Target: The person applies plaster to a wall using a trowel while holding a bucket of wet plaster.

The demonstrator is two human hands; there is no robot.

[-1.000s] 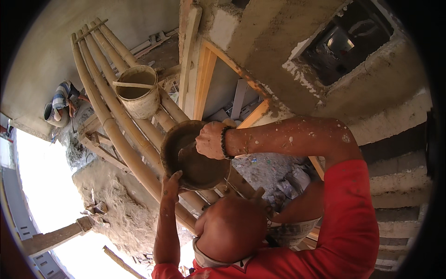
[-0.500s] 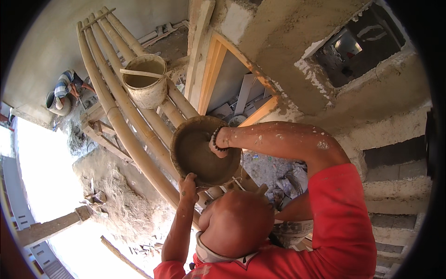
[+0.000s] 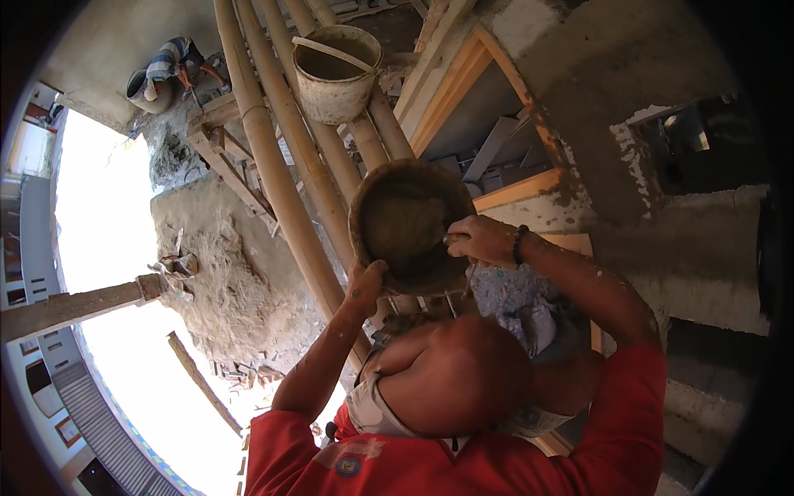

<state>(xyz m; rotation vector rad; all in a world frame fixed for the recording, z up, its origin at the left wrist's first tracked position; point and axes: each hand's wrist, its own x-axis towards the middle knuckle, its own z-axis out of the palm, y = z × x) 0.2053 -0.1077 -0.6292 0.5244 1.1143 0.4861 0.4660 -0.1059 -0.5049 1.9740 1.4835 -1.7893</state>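
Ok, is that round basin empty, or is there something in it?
Not empty: a grey-brown mound lies inside the basin, with darker inner wall showing around it. How deep the mound is, I cannot tell.

The left-hand grip (image 3: 366, 283) clasps the near-left rim of a round mortar basin (image 3: 438, 178), which holds wet grey-brown mortar (image 3: 405, 225). The right-hand grip (image 3: 486, 240), a dark bead bracelet (image 3: 519, 245) at its wrist, is curled at the basin's right edge; whether it holds a tool is unclear. Beyond, a mortar-smeared bucket (image 3: 329, 97) stands on bamboo poles (image 3: 277, 169). At upper left, a co-worker in a striped top (image 3: 168, 62) bends beside a grey tub (image 3: 149, 103).
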